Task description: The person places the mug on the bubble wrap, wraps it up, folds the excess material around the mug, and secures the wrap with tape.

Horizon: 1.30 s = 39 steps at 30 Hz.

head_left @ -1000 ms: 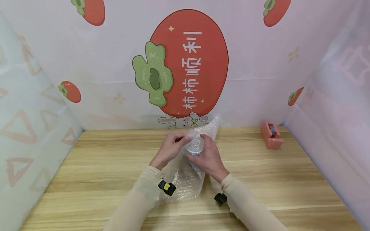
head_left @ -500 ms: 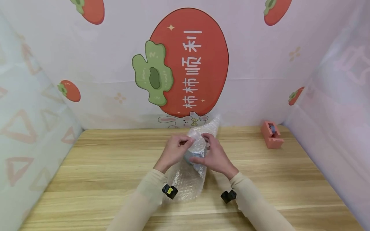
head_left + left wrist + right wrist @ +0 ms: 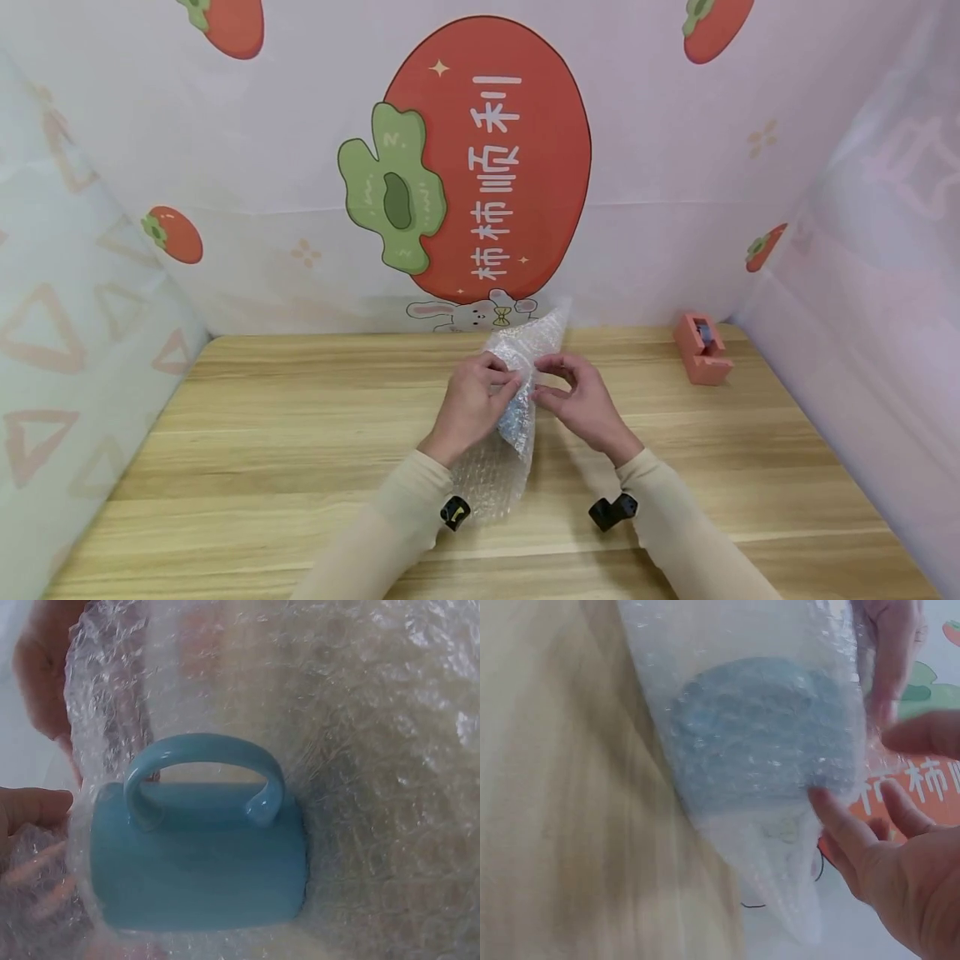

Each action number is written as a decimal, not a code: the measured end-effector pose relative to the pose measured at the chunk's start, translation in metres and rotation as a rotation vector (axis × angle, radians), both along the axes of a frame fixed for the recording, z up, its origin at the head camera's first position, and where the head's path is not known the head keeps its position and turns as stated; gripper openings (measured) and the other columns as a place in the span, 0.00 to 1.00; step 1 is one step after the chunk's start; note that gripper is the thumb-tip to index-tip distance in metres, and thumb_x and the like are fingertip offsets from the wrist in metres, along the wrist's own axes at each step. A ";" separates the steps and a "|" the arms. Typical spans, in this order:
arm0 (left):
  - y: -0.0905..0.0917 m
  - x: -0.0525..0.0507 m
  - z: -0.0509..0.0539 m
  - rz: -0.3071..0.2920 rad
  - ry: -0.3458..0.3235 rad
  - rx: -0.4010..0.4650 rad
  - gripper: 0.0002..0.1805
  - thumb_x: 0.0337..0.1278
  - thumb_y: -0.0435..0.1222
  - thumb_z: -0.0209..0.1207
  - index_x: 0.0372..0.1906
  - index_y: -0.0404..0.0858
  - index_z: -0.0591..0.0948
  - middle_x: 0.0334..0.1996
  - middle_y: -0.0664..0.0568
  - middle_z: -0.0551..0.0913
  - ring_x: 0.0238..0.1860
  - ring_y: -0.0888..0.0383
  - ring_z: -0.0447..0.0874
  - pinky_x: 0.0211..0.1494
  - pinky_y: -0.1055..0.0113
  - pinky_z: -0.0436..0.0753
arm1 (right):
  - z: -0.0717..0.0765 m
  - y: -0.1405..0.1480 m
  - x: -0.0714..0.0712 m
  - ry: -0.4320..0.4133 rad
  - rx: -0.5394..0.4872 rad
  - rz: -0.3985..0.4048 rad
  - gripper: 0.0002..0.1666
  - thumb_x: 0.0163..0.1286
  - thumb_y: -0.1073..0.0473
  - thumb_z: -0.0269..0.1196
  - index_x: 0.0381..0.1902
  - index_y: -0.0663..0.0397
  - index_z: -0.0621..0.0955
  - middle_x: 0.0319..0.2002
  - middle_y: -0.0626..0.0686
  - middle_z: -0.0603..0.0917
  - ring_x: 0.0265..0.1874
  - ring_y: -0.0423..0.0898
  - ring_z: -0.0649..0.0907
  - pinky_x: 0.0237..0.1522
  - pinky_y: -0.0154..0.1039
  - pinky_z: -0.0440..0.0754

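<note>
A light-blue mug [image 3: 202, 862] stands inside a sheet of bubble wrap [image 3: 487, 483] on the table, its handle facing me. My left hand [image 3: 471, 407] pinches the folded wrap between thumb and fingers at the mug's top left. On the other side, my right hand [image 3: 588, 412] has its thumb and fingers apart, fingertips at the wrap's right edge. The right wrist view shows one digit of that hand touching the wrap over the blue mug. Layers of wrap cover the mug in the head view, so only a blue tint shows through.
A pink tape dispenser [image 3: 703, 354] sits at the table's back right. Printed cloth walls [image 3: 645, 267] with persimmon pictures rise behind and at both sides of the wooden table [image 3: 300, 433]. The wrap's pointed end stands up against the back wall.
My left hand has moved right, drawing the wrap flap across the mug's round top and covering it. The right hand has backed off to the right, from around the mug to the wrap's edge.
</note>
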State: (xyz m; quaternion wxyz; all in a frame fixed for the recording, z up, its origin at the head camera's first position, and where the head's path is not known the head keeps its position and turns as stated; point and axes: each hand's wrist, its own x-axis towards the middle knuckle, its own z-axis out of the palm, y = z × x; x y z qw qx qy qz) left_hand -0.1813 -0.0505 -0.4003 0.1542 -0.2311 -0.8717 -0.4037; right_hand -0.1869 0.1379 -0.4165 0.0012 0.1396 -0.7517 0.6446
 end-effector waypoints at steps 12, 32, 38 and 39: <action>0.002 0.004 -0.010 -0.002 0.090 -0.062 0.10 0.61 0.31 0.68 0.44 0.30 0.89 0.37 0.50 0.80 0.40 0.53 0.77 0.44 0.60 0.78 | 0.000 -0.007 -0.002 -0.120 -0.111 -0.084 0.21 0.77 0.60 0.59 0.33 0.78 0.82 0.39 0.59 0.80 0.42 0.46 0.84 0.51 0.42 0.84; 0.003 0.006 -0.012 0.242 -0.129 -0.037 0.41 0.61 0.51 0.67 0.69 0.29 0.71 0.64 0.36 0.68 0.65 0.42 0.64 0.63 0.47 0.76 | -0.006 -0.008 0.000 -0.234 -0.125 -0.152 0.05 0.68 0.72 0.64 0.32 0.70 0.84 0.36 0.58 0.85 0.36 0.44 0.85 0.46 0.37 0.83; 0.002 0.003 -0.006 0.268 -0.339 -0.113 0.50 0.55 0.59 0.67 0.71 0.29 0.66 0.61 0.34 0.69 0.61 0.42 0.67 0.60 0.45 0.77 | -0.006 -0.004 0.000 -0.288 -0.117 -0.148 0.07 0.69 0.69 0.65 0.34 0.70 0.86 0.38 0.58 0.87 0.41 0.45 0.83 0.52 0.42 0.78; 0.001 0.002 -0.005 0.259 -0.361 -0.112 0.50 0.55 0.59 0.67 0.72 0.29 0.66 0.61 0.34 0.70 0.61 0.42 0.68 0.61 0.45 0.77 | -0.005 -0.004 0.000 -0.294 -0.108 -0.148 0.07 0.69 0.68 0.65 0.35 0.71 0.86 0.39 0.58 0.87 0.42 0.45 0.82 0.53 0.43 0.77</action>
